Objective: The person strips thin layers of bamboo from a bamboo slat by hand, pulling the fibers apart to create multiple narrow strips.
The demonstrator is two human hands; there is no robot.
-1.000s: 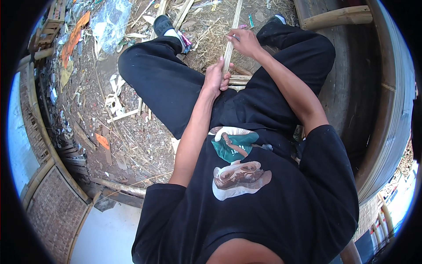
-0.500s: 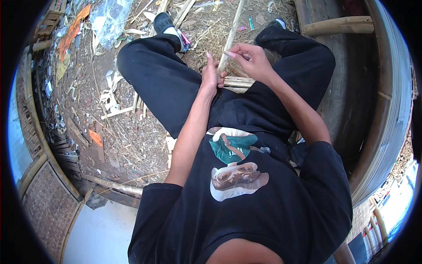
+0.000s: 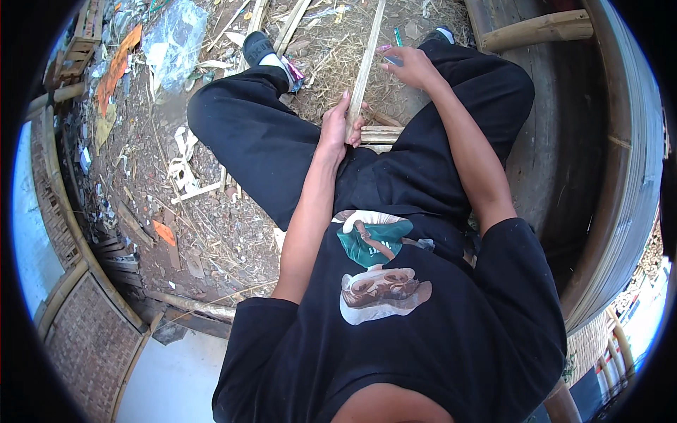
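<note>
The littered dirt ground (image 3: 218, 247) runs from the left side to the top of the frame, with your black shirt (image 3: 451, 331) across the lower middle. Above it, your black trousers (image 3: 254, 141) spread with the knees out to either side. A woven panel (image 3: 95, 328) stands at lower left, a round pole (image 3: 539, 30) juts across the upper right, and a crumpled clear plastic sheet (image 3: 175, 46) lies at upper left.

The long pale stick (image 3: 366, 63) slants from the centre to the top edge. Your left hand (image 3: 341, 127) has its grip curled around the stick's lower end — thumb pointing up along its left side. Your right hand (image 3: 415, 69), upper middle, is apart from the stick, its grip pinching a small grey tool (image 3: 393, 61) — too small to make out clearly.
</note>
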